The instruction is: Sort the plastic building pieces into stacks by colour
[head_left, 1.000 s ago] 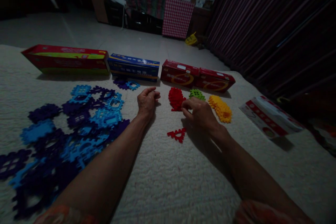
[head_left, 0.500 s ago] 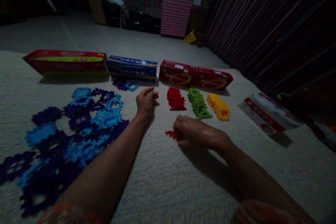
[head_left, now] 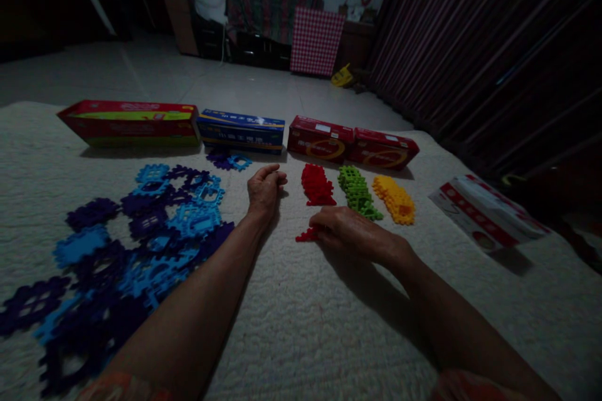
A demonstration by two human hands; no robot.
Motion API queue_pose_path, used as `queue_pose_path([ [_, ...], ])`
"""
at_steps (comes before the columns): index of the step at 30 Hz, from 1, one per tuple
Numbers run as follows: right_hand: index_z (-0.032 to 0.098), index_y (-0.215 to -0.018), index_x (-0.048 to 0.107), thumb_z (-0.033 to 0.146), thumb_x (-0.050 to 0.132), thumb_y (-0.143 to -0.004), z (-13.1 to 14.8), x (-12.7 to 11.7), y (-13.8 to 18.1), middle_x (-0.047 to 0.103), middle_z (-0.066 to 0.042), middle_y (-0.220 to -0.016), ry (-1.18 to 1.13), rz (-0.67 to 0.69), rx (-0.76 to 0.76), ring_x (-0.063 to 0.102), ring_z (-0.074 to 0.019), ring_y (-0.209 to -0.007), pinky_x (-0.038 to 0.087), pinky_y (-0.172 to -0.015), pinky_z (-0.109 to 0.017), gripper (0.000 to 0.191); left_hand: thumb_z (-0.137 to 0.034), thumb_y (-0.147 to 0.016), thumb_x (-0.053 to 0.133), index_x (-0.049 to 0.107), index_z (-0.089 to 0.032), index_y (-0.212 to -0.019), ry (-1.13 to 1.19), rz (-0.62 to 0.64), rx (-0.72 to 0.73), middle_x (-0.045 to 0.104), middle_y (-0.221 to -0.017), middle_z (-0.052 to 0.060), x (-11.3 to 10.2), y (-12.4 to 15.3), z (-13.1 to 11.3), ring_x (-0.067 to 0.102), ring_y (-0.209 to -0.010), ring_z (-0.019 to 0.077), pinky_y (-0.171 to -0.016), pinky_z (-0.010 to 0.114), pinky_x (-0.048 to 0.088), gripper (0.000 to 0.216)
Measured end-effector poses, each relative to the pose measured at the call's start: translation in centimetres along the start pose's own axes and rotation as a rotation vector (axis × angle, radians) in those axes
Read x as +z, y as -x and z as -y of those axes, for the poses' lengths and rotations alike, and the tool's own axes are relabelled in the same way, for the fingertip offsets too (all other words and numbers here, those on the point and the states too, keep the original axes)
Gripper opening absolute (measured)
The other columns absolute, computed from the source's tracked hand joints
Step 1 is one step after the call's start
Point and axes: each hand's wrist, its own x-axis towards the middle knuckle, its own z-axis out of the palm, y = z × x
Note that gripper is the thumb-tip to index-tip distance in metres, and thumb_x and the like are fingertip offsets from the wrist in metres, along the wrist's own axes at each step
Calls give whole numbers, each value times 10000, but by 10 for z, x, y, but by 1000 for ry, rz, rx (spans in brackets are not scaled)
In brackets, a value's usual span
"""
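Right hand (head_left: 350, 235) palm down, fingertips pinching loose red piece (head_left: 306, 236) near red stack (head_left: 316, 185). Left hand (head_left: 264, 191) loosely curled, holding nothing, propped on bedspread (head_left: 305, 326). Stacks grouped by colour: green (head_left: 358, 192), yellow (head_left: 395, 199); blue-purple pile (head_left: 141, 232) left.

- A room in a home, dimly lit.
- A cream textured bedspread (head_left: 305, 326) fills the lower frame.
- Striped curtains (head_left: 493, 44) hang at upper right.
- A checked cloth (head_left: 316, 42) and dark furniture (head_left: 254, 50) stand at top centre, past a pale tiled floor (head_left: 141, 75).

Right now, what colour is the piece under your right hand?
Red, seen in the head view: loose piece under right hand.
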Motion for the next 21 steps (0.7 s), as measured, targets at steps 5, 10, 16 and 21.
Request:
queue_pose_path([
  [5, 200, -1034, 679, 154, 561, -925, -13, 4, -7, 703, -55, -962, -45, -167, -8, 603, -173, -845, 449, -772, -283, 167, -185, -577, 605, 666, -161, -875, -14, -2, -2, 657, -680, -4, 1, 1, -2, 606, -590, 110, -502, 187, 416, 304],
  [10, 180, -1031, 656, 104, 490, -929, -34, 7, -15, 665, -72, -982, 79, -384, 84, 580, -185, -864, 442, -788, -303, 209, -168, -591, 610, 671, -152, -891, -1, -1, -7, 652, -681, 1, 1, 1, -1, 600, -591, 109, -485, 183, 416, 306],
  [16, 184, -1010, 641, 244, 550, -989, -38, 12, -15, 632, -59, -970, 71, -333, 117, 560, -169, -839, 410, -760, -283, 112, -180, -590, 620, 666, -158, -909, 9, 12, -11, 653, -694, -4, 0, 1, 0, 592, -577, 111, -472, 194, 437, 323],
  [21, 198, -1019, 657, 205, 498, -997, -36, 12, -14, 636, -56, -986, 81, -320, 109, 563, -169, -832, 421, -747, -285, 161, -190, -589, 623, 675, -153, -913, -11, 13, -6, 663, -704, 7, -1, -1, 1, 612, -602, 118, -489, 195, 435, 331],
])
